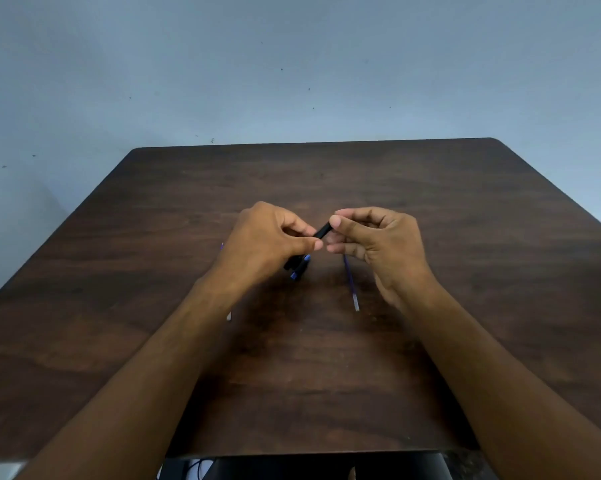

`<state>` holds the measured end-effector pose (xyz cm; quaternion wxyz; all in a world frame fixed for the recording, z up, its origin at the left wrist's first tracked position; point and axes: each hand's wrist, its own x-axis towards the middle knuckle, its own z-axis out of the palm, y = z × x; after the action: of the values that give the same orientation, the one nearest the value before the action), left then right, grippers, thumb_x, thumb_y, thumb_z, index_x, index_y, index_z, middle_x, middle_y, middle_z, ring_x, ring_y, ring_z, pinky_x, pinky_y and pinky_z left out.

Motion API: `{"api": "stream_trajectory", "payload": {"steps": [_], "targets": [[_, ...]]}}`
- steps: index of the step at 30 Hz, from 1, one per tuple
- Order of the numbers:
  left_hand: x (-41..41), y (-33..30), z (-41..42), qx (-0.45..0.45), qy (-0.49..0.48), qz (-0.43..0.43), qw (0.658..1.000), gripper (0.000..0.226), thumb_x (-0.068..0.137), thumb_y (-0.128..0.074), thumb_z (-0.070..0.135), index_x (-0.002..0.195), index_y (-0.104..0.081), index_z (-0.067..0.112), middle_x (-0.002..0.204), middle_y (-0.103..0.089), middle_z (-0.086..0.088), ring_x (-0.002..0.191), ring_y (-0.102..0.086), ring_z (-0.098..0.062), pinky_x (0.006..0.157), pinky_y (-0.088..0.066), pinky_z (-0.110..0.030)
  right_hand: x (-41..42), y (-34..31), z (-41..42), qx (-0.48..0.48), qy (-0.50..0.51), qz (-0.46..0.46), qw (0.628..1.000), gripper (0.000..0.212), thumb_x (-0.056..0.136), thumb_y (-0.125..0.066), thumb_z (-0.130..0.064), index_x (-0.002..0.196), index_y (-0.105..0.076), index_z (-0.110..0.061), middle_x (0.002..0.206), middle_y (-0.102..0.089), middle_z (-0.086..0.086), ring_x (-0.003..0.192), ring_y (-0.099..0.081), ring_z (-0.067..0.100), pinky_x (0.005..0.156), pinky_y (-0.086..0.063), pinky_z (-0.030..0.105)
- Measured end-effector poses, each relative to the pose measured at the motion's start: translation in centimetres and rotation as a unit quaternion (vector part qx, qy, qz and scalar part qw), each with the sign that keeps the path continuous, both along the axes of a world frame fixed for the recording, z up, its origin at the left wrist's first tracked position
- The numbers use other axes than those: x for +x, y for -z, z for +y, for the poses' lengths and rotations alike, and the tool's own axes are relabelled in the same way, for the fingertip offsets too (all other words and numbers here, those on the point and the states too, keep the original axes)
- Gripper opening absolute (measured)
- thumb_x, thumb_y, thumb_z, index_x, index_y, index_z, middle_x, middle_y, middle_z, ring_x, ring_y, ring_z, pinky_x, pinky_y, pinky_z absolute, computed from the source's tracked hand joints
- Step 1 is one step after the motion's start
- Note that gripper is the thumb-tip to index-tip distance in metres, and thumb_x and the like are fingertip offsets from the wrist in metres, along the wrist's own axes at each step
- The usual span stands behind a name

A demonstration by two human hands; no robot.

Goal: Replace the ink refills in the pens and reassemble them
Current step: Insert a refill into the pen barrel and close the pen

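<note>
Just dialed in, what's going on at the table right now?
A person is working on a black pen above a dark wooden table. The left hand and the right hand each pinch one end of it. More black pens with blue ends lie under the left hand. One blue refill lies loose by the right hand; another refill peeks out beside the left forearm.

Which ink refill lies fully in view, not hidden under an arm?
The refill beside the right hand: its whole length shows. The other refill is mostly hidden beneath the left forearm.
</note>
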<state>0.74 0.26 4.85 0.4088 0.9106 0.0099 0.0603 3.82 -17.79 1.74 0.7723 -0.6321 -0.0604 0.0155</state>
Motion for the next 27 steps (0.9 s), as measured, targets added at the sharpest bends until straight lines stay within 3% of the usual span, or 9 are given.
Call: {"api": "stream_trajectory", "payload": {"steps": [3, 6, 8, 10, 12, 16, 21, 25, 27], "targets": [[0.2, 0.4, 0.4, 0.037, -0.024, -0.040, 0.998, 0.016, 0.074, -0.086, 0.032, 0.088, -0.079, 0.029, 0.071, -0.072, 0.017, 0.069, -0.065, 0.009, 0.054, -0.045, -0.005, 0.3, -0.3, -0.8, -0.221, 0.106, -0.076, 0.966, 0.007, 0.084, -0.080, -0.020, 0.078, -0.077, -0.017, 0.057, -0.072, 0.002, 0.050, -0.067, 0.009, 0.053, -0.057, 0.026], [0.0, 1.0, 0.9, 0.068, -0.032, -0.101, 0.992, 0.014, 0.075, -0.084, 0.029, 0.088, -0.078, 0.030, 0.073, -0.071, 0.016, 0.062, -0.061, 0.004, 0.056, -0.042, -0.006, 0.0, -0.9, -1.6, -0.380, 0.128, -0.112, 0.909, 0.016, 0.085, -0.077, -0.020, 0.069, -0.076, -0.018, 0.046, -0.060, -0.011, 0.040, -0.056, -0.007, 0.043, -0.044, 0.009], [-0.2, 1.2, 1.3, 0.071, -0.045, -0.135, 0.987, 0.013, 0.076, -0.084, 0.029, 0.086, -0.077, 0.032, 0.074, -0.069, 0.017, 0.062, -0.059, 0.002, 0.057, -0.042, -0.008, -0.4, -1.2, -1.7, -0.436, 0.112, -0.096, 0.888, 0.016, 0.085, -0.074, -0.019, 0.070, -0.077, -0.015, 0.050, -0.062, -0.009, 0.041, -0.057, -0.002, 0.044, -0.045, 0.011], [-0.3, 1.5, 1.5, 0.084, -0.052, -0.152, 0.983, 0.015, 0.076, -0.084, 0.030, 0.087, -0.076, 0.035, 0.074, -0.066, 0.018, 0.063, -0.059, -0.001, 0.059, -0.048, -0.017, -0.4, -1.5, -1.6, -0.490, 0.082, -0.053, 0.866, 0.016, 0.087, -0.072, -0.022, 0.074, -0.078, -0.014, 0.064, -0.070, 0.004, 0.053, -0.063, 0.012, 0.058, -0.058, 0.025], [-0.2, 1.7, 1.4, 0.103, -0.046, -0.151, 0.982, 0.015, 0.076, -0.084, 0.030, 0.087, -0.076, 0.036, 0.074, -0.066, 0.016, 0.064, -0.058, -0.001, 0.061, -0.052, -0.027, -0.5, -1.5, -1.2, -0.529, 0.052, -0.007, 0.847, 0.019, 0.087, -0.072, -0.026, 0.076, -0.076, -0.011, 0.075, -0.072, 0.011, 0.064, -0.066, 0.024, 0.065, -0.060, 0.034], [0.1, 2.2, 1.1, 0.112, -0.027, -0.146, 0.983, 0.015, 0.074, -0.085, 0.030, 0.087, -0.078, 0.033, 0.072, -0.064, 0.016, 0.061, -0.055, 0.000, 0.059, -0.052, -0.029, -0.5, -1.3, -0.6, -0.577, 0.014, 0.043, 0.815, 0.031, 0.083, -0.077, -0.042, 0.083, -0.074, -0.011, 0.082, -0.069, 0.008, 0.079, -0.067, 0.023, 0.064, -0.055, 0.031], [0.4, 2.8, 1.2, 0.106, -0.034, -0.142, 0.984, 0.014, 0.073, -0.085, 0.031, 0.084, -0.077, 0.034, 0.068, -0.063, 0.018, 0.060, -0.055, 0.000, 0.058, -0.050, -0.029, -0.7, -1.6, 0.3, -0.618, -0.005, 0.059, 0.784, 0.032, 0.084, -0.075, -0.045, 0.087, -0.071, -0.013, 0.076, -0.061, 0.002, 0.065, -0.057, 0.013, 0.044, -0.036, 0.023], [0.4, 3.1, 1.1, 0.119, -0.032, -0.133, 0.984, 0.015, 0.072, -0.084, 0.038, 0.085, -0.076, 0.038, 0.068, -0.062, 0.023, 0.065, -0.057, 0.002, 0.058, -0.051, -0.027, -1.0, -1.7, 0.5, -0.616, -0.008, 0.061, 0.785, 0.023, 0.087, -0.071, -0.032, 0.077, -0.065, -0.012, 0.073, -0.058, 0.004, 0.060, -0.053, 0.014, 0.044, -0.035, 0.024], [0.4, 3.1, 1.1, 0.129, -0.025, -0.129, 0.983, 0.016, 0.073, -0.084, 0.039, 0.087, -0.076, 0.037, 0.069, -0.061, 0.025, 0.066, -0.057, 0.003, 0.060, -0.053, -0.027, -1.1, -1.9, 0.8, -0.621, -0.008, 0.070, 0.781, 0.030, 0.088, -0.071, -0.030, 0.069, -0.055, -0.014, 0.071, -0.053, 0.003, 0.058, -0.050, 0.014, 0.044, -0.033, 0.025]]}}
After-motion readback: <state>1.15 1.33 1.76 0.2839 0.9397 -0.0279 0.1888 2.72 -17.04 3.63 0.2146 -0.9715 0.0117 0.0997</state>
